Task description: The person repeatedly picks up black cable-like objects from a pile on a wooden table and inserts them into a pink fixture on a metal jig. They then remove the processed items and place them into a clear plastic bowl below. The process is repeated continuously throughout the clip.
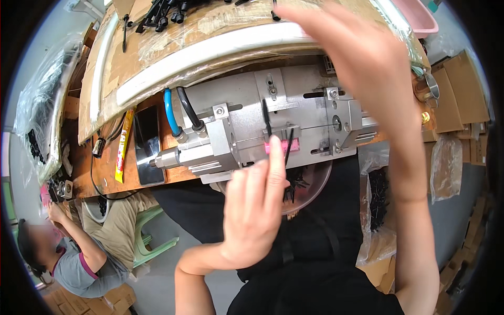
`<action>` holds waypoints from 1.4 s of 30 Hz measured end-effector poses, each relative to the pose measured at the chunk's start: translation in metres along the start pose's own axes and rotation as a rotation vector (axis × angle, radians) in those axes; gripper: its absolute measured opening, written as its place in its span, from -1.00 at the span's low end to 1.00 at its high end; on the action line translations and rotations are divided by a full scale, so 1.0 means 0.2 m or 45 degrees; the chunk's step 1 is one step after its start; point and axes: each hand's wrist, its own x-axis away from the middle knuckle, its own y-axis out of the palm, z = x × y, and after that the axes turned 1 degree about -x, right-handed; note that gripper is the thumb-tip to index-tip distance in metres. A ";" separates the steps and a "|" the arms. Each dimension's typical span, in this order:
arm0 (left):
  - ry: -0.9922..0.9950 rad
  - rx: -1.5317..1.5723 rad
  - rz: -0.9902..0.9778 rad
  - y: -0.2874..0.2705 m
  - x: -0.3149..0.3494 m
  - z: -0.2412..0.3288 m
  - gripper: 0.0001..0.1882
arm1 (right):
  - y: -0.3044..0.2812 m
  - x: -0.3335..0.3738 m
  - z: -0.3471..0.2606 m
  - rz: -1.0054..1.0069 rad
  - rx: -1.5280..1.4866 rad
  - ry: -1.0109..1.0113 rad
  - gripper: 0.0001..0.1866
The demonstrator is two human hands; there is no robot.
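Observation:
My left hand (252, 212) is over the front of a metal fixture (247, 113), index finger stretched forward, other fingers curled. Its fingertip meets the pink block (292, 145) at the fixture's middle and the lower end of a thin black stick (266, 116). A second thin black stick (289, 146) slants across the block beside the finger; whether the curled fingers grip anything is hidden. My right hand (357, 52), smeared by motion, reaches over the cardboard-topped board. Its fingertips are beside a small black part (275, 11); I cannot tell whether they hold it.
Several black parts (160, 14) lie on the cardboard-covered board (142, 58). A bowl (315, 186) with black sticks sits below the fixture. Blue and black hoses (169, 107) rise from the fixture's left, beside a phone (148, 142). A seated person (86, 257) works at far left.

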 end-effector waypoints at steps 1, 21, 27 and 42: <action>-0.014 -0.022 -0.062 0.04 0.03 0.02 -0.17 | 0.02 -0.09 0.10 -0.157 0.042 -0.130 -0.68; 0.240 -0.143 0.326 -0.02 -0.60 -0.16 -0.53 | -0.10 0.58 -0.66 -0.111 -0.819 0.816 -0.41; 0.144 0.216 0.273 0.01 -1.06 -0.37 -0.94 | -0.01 0.58 -0.72 -0.244 -0.788 0.749 -0.34; 0.077 -0.123 -0.110 -0.03 0.00 -0.01 -0.31 | -0.05 0.03 0.14 -0.199 0.212 0.642 -0.80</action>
